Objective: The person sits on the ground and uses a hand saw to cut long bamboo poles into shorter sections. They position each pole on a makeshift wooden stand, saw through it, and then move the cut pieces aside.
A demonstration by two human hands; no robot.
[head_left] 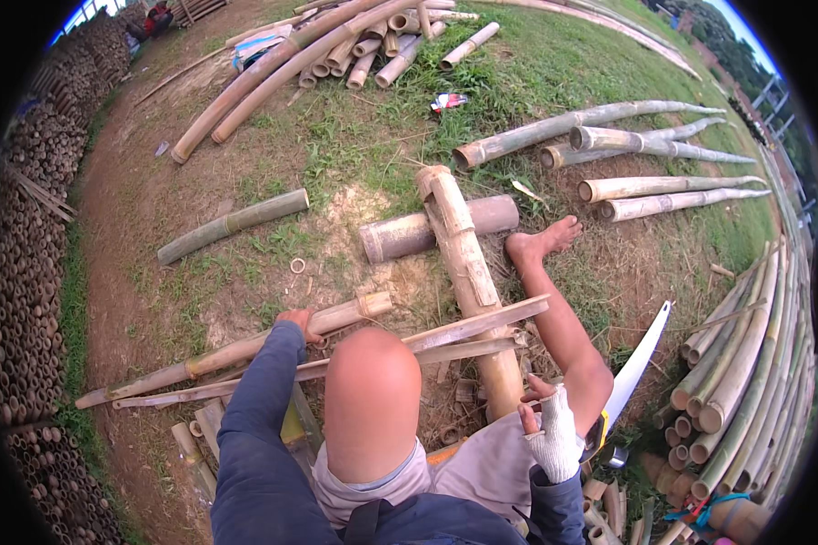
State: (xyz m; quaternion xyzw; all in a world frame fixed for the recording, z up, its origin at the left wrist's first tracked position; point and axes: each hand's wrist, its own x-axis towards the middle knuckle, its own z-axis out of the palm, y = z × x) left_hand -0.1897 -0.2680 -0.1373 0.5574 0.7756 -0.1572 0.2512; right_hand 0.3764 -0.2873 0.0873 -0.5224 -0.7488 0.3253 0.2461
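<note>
My left hand [302,325] is closed on a bamboo pole [245,349] that slants across the ground at my left. Beside it, split bamboo strips [482,325] pass behind my raised knee and lie across a notched bamboo post [463,241]. That post rests on a thick bamboo log [398,238]. My right hand [553,438], in a pale fingerless glove, is raised over my right thigh with its fingers apart and nothing visible in them. Just right of it stands a hand saw [638,371], its bright blade pointing away and its yellow-and-black handle partly hidden.
Several long bamboo poles [736,363] are stacked at the right. Others [609,136] lie on grass at the far right. A cut green bamboo length [234,227] lies on the left. More bamboo [364,50] is piled ahead. A tall stack of cut bamboo [23,300] borders the far left.
</note>
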